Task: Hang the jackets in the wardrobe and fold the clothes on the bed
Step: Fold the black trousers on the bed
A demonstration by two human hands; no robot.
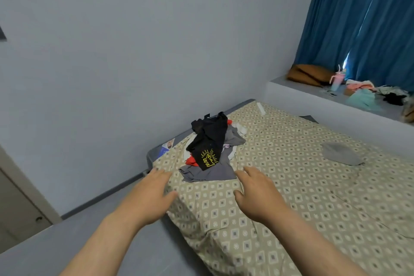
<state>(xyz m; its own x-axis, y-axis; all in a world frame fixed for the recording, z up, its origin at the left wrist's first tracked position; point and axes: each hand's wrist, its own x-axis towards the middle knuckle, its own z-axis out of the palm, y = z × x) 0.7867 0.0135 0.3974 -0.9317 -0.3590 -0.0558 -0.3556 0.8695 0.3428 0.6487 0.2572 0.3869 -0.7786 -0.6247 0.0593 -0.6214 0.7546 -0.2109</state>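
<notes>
Landmark: the pile of clothes (210,152), heaped on the bed (291,197) near its far left corner.
Top of the pile: a crumpled black garment (210,134) lies uppermost.
Print: a yellow line drawing (209,159) of a blocky figure with short rays round it sits on the black garment's near end. I can make out no letters in it.
Under it: a grey garment (210,173) spreads out at the pile's near edge. A red garment (192,161) pokes out on the pile's left, and pale pieces show on its right.
Left hand (147,197): just short of the pile and to its left, over the bed's edge. The fingers are straight and spread, holding nothing. Whether it touches the sheet, I cannot tell.
Right hand (257,195): just short of the pile and to its right. It is palm down with the fingers loosely extended, and it grasps nothing.
Printed paper (167,147): just left of the pile, at the corner of the bed. It is blue and white, and its text is too small to read.
Grey cloth (340,153): lies flat and alone on the sheet, well to the right of the pile.
Ledge (313,94): beyond the pile to the right, under a blue curtain (358,18). It carries a brown bundle (309,74), a pastel bottle (337,80) and a loose heap of garments (369,94).
</notes>
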